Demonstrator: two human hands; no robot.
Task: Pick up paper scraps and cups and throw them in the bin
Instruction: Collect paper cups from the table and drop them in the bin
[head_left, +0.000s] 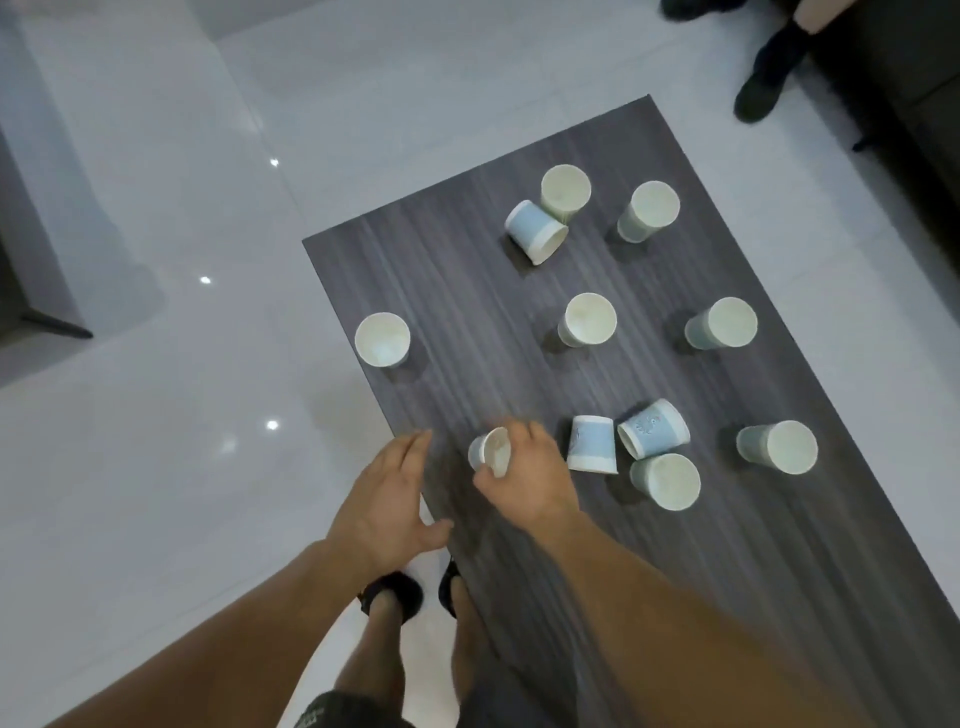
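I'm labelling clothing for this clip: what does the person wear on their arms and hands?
Nothing shows on either. The left hand and right hand are bare, with no gloves, watch or bracelet visible, and both forearms are bare with no sleeve in view.

A single wide-angle view was taken from head height, aimed forward and steeply down. The desk (467, 322) was seen from close above its near end, the floor (156, 493) bordering it.

Pale blue cups (589, 443), dark woodgrain table (467, 291)
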